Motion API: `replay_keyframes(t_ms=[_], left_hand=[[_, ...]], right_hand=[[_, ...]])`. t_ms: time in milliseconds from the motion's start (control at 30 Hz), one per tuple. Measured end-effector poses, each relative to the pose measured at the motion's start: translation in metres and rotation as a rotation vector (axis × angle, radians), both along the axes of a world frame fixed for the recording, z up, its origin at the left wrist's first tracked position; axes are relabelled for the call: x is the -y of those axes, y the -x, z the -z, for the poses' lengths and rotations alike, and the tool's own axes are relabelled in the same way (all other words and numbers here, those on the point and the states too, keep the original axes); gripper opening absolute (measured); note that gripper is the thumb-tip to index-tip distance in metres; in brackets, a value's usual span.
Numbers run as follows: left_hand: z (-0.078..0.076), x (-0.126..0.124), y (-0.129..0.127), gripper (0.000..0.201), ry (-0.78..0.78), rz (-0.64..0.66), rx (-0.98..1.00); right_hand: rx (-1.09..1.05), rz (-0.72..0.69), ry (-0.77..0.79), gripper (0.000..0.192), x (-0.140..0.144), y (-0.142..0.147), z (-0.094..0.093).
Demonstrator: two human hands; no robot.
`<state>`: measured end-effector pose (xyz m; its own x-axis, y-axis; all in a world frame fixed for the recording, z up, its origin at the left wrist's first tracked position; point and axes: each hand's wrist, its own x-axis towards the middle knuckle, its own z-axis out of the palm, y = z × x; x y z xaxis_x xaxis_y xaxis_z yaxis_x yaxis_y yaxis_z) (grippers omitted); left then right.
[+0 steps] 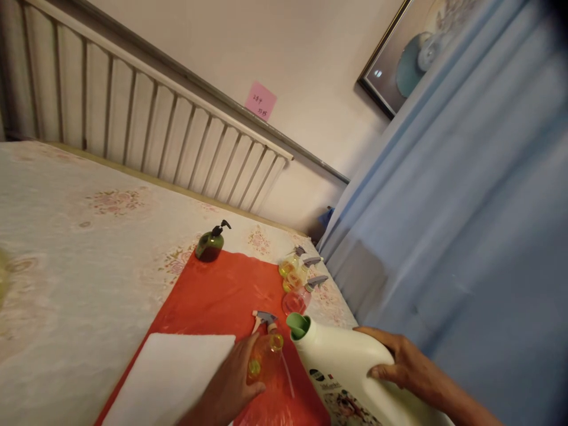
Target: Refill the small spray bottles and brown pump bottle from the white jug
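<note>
My left hand (237,376) is wrapped round a small see-through yellowish bottle (268,350) whose open neck points up and right. My right hand (402,362) grips a big white jug (350,361), thumb on its near side and fingers over the top. The jug is tilted, and its green spout (298,325) is close to the bottle's neck, apart from it. No liquid stream can be made out. Just beyond the bottle, a grey and white spray trigger head (265,319) lies on the red cloth (231,290); a thin tube shows nearby.
Several spray bottles stand at the cloth's right edge, among them a pink one (296,302). A green pump bottle (210,245) is at the far left corner. A white sheet (173,373) lies near my left arm. A blue curtain (465,225) hangs on the right; a radiator (142,118) runs behind.
</note>
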<state>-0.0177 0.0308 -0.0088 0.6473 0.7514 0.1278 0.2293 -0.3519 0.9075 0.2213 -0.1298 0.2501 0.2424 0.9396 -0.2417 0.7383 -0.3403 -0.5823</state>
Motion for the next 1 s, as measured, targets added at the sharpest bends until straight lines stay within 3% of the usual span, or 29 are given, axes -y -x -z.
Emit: replay_keyframes(t_ms=[133,333,467,767,1000], left_hand=[[-0.001,0.000,0.000,0.088,-0.012,-0.001,0.033],[-0.001,0.000,0.000,0.086,-0.013,0.001,-0.004],[-0.001,0.000,-0.001,0.085,-0.015,0.004,-0.011],[0.014,-0.006,-0.006,0.087,-0.003,-0.001,0.063],[0.025,-0.010,-0.009,0.084,-0.010,-0.022,0.081]], right_hand=[[-0.022,-0.051,-0.024,0.053,-0.002,0.006,-0.005],[0.029,0.024,-0.002,0.041,-0.006,0.013,-0.010],[-0.025,-0.010,-0.004,0.035,-0.005,0.012,-0.010],[0.048,-0.144,0.085,0.042,-0.010,-0.003,-0.007],[0.132,-0.202,0.076,0.037,-0.011,-0.005,-0.013]])
